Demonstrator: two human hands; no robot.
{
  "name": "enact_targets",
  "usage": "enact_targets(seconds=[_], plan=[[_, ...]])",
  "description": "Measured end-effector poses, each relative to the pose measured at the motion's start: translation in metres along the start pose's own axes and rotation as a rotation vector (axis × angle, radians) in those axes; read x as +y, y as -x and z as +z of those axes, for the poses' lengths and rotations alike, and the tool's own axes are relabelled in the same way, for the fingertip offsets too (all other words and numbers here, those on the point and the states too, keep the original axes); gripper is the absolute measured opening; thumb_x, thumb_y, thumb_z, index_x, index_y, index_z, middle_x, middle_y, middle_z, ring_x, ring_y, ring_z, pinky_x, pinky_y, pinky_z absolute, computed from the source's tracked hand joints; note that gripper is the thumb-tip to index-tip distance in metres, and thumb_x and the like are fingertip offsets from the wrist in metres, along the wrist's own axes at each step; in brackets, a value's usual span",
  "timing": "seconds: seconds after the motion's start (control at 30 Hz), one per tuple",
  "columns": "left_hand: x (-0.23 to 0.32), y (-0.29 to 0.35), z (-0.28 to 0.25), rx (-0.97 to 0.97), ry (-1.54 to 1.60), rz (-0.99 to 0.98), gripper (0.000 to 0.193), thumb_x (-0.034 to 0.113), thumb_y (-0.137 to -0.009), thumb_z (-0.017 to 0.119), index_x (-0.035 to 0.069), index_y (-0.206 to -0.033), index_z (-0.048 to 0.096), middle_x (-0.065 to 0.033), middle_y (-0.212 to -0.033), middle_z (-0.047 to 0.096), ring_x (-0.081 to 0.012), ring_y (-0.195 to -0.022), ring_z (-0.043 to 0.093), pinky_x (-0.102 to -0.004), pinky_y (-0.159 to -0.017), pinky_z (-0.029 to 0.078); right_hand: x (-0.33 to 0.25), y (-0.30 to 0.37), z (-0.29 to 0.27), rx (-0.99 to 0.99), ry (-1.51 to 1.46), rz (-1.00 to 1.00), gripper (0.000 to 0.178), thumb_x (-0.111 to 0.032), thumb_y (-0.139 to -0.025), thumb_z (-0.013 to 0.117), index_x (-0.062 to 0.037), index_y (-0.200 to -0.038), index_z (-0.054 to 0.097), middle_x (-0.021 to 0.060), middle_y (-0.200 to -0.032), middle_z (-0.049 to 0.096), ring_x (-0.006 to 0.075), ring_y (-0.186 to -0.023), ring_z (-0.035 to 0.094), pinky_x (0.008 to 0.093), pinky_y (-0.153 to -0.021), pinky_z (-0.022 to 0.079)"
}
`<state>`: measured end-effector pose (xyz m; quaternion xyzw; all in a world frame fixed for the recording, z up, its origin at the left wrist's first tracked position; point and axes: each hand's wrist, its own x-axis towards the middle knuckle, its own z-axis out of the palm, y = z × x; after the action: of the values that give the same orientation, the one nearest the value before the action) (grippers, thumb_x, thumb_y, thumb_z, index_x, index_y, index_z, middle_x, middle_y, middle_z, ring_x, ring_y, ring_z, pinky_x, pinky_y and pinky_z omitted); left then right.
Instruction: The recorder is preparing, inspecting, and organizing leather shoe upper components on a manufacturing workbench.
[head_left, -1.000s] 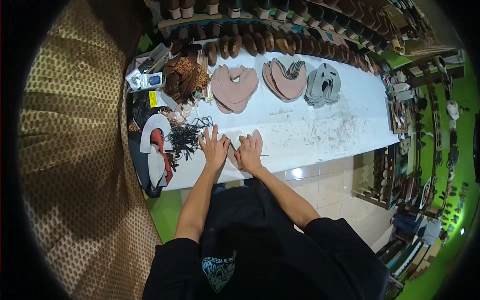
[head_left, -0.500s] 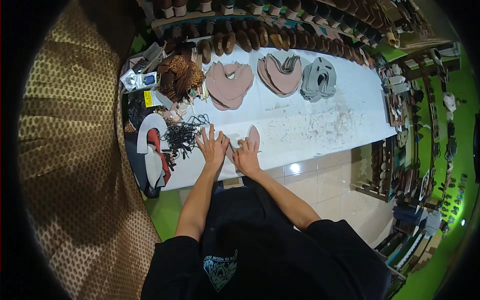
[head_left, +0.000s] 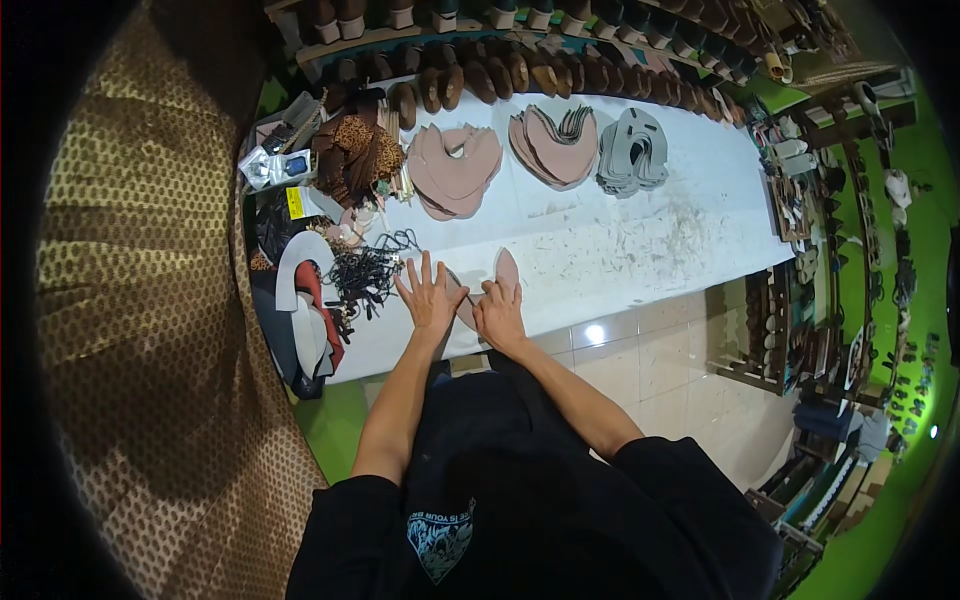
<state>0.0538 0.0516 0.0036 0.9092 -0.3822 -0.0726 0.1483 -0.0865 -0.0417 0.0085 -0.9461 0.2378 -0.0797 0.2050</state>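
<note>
- Left hand [head_left: 432, 303]: its grip is wide, fingers spread and laid flat, closed round nothing; the thumb reaches toward the right hand and meets the edge of the pink piece.
- Right hand [head_left: 499, 316]: fingers bent and bunched over the same piece — whether they pinch anything I cannot tell.
- Pink piece [head_left: 508, 268]: flat on the white desk [head_left: 580, 240], one pointed end showing beyond the right fingers, another part between the hands; the rest is hidden.
- Since a second ago: the right hand has drawn slightly toward the body, so more of the pointed end shows — the piece itself lies in much the same spot.
- Black cord tangle [head_left: 362, 275]: just left of the left hand, unchanged.
- Pink stacks [head_left: 450, 190] and grey stack [head_left: 617, 165]: farther back, likewise unmoved.
</note>
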Motion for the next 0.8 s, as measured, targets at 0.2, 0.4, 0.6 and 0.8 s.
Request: enact_targets(seconds=[0.2, 0.4, 0.6, 0.8], plan=[[0.0, 0.002, 0.002, 0.018, 0.018, 0.026, 0.078, 0.055, -0.082, 0.073, 0.003, -0.138, 0.057, -0.0181, -0.159, 0.034, -0.0449, -0.148, 0.022, -0.0725, -0.115, 0.008, 0.015, -0.004, -0.004, 0.022, 0.014, 0.02, 0.02, -0.018, -0.086, 0.067, 0.0011, -0.091, 0.07, 0.0146, -0.13, 0.053, 0.0367, -0.137, 0.037, 0.0707, -0.11, 0.025], [0.001, 0.002, 0.005, 0.008, 0.009, 0.021, 0.081, 0.053, -0.08, 0.075, 0.002, -0.14, 0.056, -0.0178, -0.159, 0.034, -0.0441, -0.148, 0.023, -0.0718, -0.115, 0.008, 0.02, -0.018, -0.009, 0.064, 0.05, 0.062, 0.02, -0.021, -0.077, 0.072, -0.0006, -0.079, 0.074, 0.015, -0.133, 0.05, 0.0392, -0.139, 0.034, 0.0748, -0.109, 0.02], [0.003, 0.002, 0.001, -0.002, 0.02, 0.015, 0.08, 0.054, -0.081, 0.073, 0.002, -0.139, 0.055, -0.0185, -0.159, 0.032, -0.0434, -0.148, 0.021, -0.0709, -0.116, 0.008, 0.017, -0.027, -0.009, 0.025, 0.103, 0.089, 0.019, -0.019, -0.073, 0.071, -0.0007, -0.078, 0.075, 0.0155, -0.133, 0.051, 0.038, -0.139, 0.034, 0.0728, -0.111, 0.019], [0.003, 0.0, 0.001, 0.008, 0.059, -0.036, 0.071, 0.048, -0.085, 0.07, 0.002, -0.137, 0.053, -0.0195, -0.158, 0.034, -0.0427, -0.149, 0.021, -0.0704, -0.115, 0.009, 0.018, -0.028, -0.005, 0.016, 0.122, 0.081, 0.02, -0.018, -0.073, 0.071, 0.0006, -0.079, 0.075, 0.0202, -0.136, 0.049, 0.0397, -0.14, 0.033, 0.0738, -0.111, 0.018]])
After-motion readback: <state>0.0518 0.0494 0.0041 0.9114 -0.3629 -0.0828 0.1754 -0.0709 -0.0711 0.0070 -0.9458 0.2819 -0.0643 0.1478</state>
